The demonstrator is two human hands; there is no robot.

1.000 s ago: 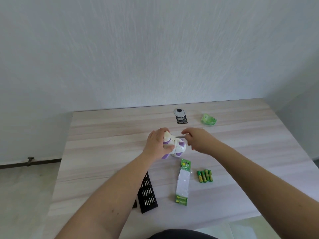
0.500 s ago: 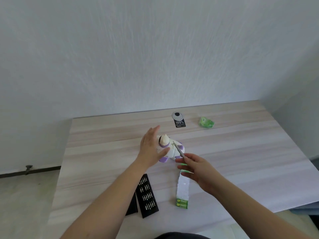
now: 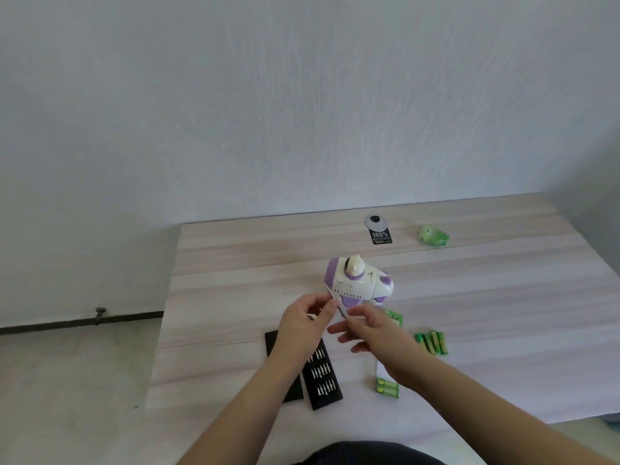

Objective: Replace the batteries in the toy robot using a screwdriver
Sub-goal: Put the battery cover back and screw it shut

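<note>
Toy robot (image 3: 357,283) on its side mid-bench (image 3: 503,297), untouched, my left hand (image 3: 307,322) and right hand (image 3: 364,327) just in front of it, both grips pinching the thin screwdriver (image 3: 339,305) between them, loose batteries (image 3: 432,342) right of my hands, bit case (image 3: 322,374) below left wrist

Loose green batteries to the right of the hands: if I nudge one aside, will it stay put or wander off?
The loose green batteries are smooth cylinders lying side by side on the flat wooden table, so a sideways nudge would probably set one rolling. Pushed along its length, it would more likely slide. Nothing near them looks placed to stop a roll.
</note>
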